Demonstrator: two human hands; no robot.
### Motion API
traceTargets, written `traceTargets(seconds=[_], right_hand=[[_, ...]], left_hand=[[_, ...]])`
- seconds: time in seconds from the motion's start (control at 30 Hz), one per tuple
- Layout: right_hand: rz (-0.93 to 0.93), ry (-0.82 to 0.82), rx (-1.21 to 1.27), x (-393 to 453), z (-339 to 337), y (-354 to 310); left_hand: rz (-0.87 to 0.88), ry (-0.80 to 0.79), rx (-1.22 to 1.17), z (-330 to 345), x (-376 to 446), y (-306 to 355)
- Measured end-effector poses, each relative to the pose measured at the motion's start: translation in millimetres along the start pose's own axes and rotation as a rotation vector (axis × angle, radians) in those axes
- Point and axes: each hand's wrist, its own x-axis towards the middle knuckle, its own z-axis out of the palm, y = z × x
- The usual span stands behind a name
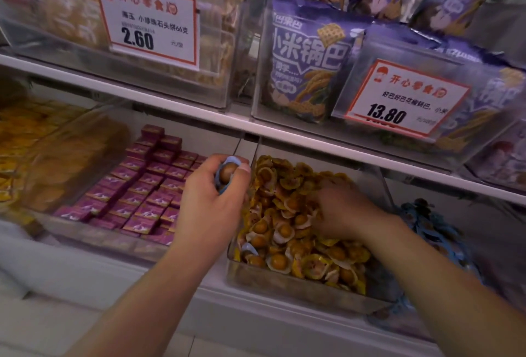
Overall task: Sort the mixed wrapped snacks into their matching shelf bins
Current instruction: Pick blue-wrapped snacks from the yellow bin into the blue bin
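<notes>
My left hand grips a few blue-wrapped egg snacks just above the left edge of a clear bin. That bin is heaped with yellow-wrapped egg snacks. One blue-wrapped snack lies among them near the front left. My right hand is down in the yellow heap, blurred, with its fingers hidden among the packets. To the right, a bin of blue-wrapped snacks shows behind my right forearm.
Left of the yellow bin is a bin of small purple boxes, and further left are orange packets. The shelf above carries clear bins with price tags and purple bags.
</notes>
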Motion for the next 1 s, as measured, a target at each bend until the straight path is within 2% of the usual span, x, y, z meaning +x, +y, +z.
traceTargets(seconds=[0.07,0.1,0.17,0.2,0.3,0.43,0.53,0.73,0.87,1.0], right_hand=[[-0.157,0.201,0.151,-5,5,-30],[-0.246,0.225,0.276,-7,8,-47],[-0.379,0.057,0.477,-9,17,-79],[-0.421,-0.053,0.497,-8,23,-89],[-0.442,-0.232,0.265,1,35,-88],[-0.344,-0.241,0.135,6,28,-65],[-0.274,-0.164,0.157,8,28,-54],[-0.237,0.113,0.125,2,29,-19],[-0.121,0.28,0.643,-9,25,-8],[-0.008,0.577,0.931,-26,12,3]], left_hand=[[-0.015,0.011,-0.02,1,1,0],[-0.019,0.017,-0.019,2,1,0],[-0.017,0.021,-0.009,2,0,-1],[-0.012,0.016,-0.001,2,-1,-1],[0.001,-0.003,0.016,-1,-2,0],[-0.015,-0.005,-0.019,-3,0,-1],[-0.023,-0.023,-0.037,-3,0,-2],[-0.025,-0.057,-0.037,-6,-5,5],[0.014,-0.051,0.068,0,-11,12],[0.069,-0.1,0.199,14,-18,18]])
